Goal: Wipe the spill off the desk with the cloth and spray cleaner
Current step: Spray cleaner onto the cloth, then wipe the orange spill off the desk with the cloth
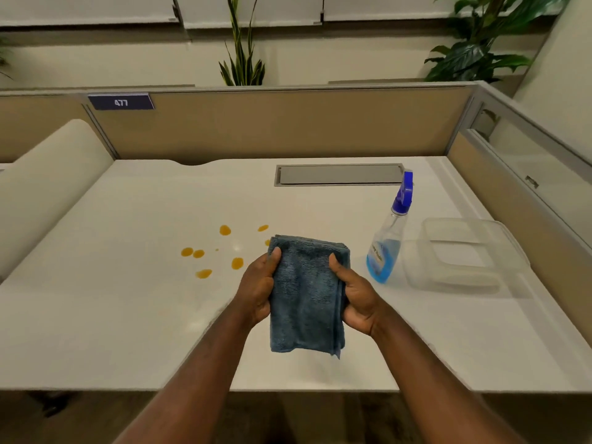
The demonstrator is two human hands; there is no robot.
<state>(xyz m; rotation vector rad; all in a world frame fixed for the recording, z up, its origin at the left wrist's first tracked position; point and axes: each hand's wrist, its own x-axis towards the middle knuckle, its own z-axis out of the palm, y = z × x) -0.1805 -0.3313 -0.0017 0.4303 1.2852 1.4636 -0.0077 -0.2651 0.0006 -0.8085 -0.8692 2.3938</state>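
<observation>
On the white desk, orange spill drops lie left. The left hand and right hand pinch a folded blue cloth. A clear spray bottle holds blue cleaner beside a see-through plastic tub.

1. You have a single view, from the camera worn on your head; no second view shares its field.
2. It looks forward and down across the bench, whose near edge runs along the lower part of the frame.
3. It sits close: both forearms enter from the bottom edge and meet near the frame's middle.
4. It faces the partition wall, which spans the upper middle, with plants along the top.
5. The wide lens bends straight edges toward the frame's left and right sides.
</observation>
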